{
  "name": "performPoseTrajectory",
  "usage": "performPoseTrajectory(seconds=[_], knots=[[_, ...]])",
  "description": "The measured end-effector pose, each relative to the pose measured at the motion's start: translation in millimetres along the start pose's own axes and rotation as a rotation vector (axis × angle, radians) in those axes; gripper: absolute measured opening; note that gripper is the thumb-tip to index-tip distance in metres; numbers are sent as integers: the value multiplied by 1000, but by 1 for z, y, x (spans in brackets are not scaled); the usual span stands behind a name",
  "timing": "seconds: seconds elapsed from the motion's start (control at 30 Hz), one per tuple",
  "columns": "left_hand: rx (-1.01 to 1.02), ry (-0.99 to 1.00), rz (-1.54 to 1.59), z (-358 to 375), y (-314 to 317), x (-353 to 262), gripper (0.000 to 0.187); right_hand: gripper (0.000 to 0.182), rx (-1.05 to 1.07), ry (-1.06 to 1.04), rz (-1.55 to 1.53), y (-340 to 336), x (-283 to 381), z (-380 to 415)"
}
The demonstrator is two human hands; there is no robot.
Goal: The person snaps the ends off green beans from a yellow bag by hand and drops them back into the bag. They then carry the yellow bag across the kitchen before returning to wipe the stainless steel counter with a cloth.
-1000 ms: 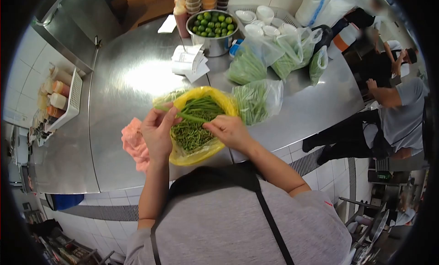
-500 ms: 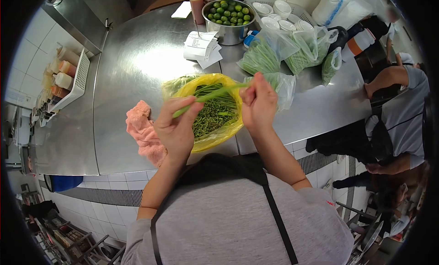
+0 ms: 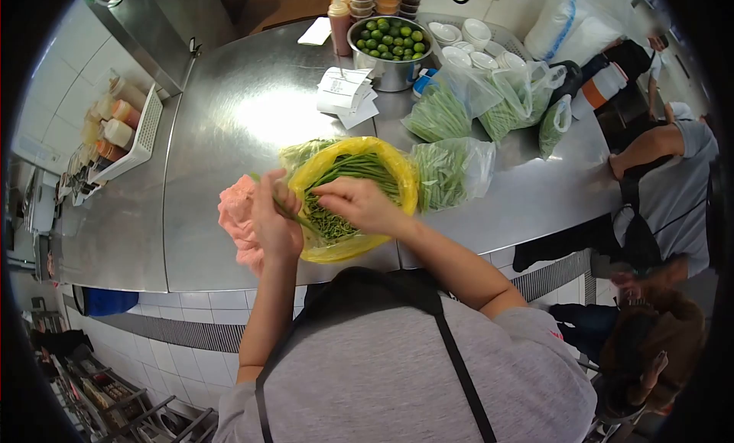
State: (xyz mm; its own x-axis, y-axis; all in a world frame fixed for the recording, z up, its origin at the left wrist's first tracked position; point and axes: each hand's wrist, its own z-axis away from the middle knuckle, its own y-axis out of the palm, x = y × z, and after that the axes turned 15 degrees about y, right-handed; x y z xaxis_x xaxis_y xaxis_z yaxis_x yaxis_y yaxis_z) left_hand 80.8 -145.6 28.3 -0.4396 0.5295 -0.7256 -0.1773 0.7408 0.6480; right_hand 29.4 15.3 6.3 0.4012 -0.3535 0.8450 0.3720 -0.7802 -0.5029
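A yellow plastic bag lies open on the steel table in front of me, full of long green beans and many short, thin green bits. Left of its opening, my left hand is closed around a green bean, part of which is hidden by the fingers. Over the middle of the bag, my right hand has its thumb and fingers pinched together, pointing toward the left hand. What that pinch holds, if anything, I cannot make out. A pink cloth lies just beside my left hand.
Clear bags of cut beans lie right of the yellow bag, with more bagged greens behind. A metal pot of green limes, receipts and a sauce bottle stand farther back. A white basket holds bottles at left. People are at right.
Both hands have moved left and closer together. The green bean, stretched between both hands before, is now in my left hand. My right hand has come down over the yellow bag.
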Motion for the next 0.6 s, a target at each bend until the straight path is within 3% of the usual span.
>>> performPoseTrajectory(seconds=[0.03,0.1,0.17,0.2,0.33,0.4,0.5,0.53,0.57,0.6], knots=[[-91,73,-231,6,13,10,29,22,30,52,-117,-1,25,7],[-100,-17,-263,17,45,10,27,21,36,113,-221,-2,33,16],[389,264,-604,21,67,17,25,24,-133,271,-404,-7,17,22],[564,307,-665,20,74,23,28,26,-180,299,-367,-23,14,30],[848,414,-669,21,129,47,33,28,-460,102,-271,-71,10,61],[1087,636,-689,22,156,63,36,23,-711,48,-230,-86,-4,80],[1273,523,-566,25,192,89,38,21,-842,191,-344,-111,-30,119],[1239,338,-504,23,202,100,38,23,-920,309,-300,-120,-26,125],[1248,303,-526,16,213,117,36,23,-956,322,-296,-129,-27,133],[1253,262,-553,7,223,136,35,22,-981,477,-410,-137,-28,144]])
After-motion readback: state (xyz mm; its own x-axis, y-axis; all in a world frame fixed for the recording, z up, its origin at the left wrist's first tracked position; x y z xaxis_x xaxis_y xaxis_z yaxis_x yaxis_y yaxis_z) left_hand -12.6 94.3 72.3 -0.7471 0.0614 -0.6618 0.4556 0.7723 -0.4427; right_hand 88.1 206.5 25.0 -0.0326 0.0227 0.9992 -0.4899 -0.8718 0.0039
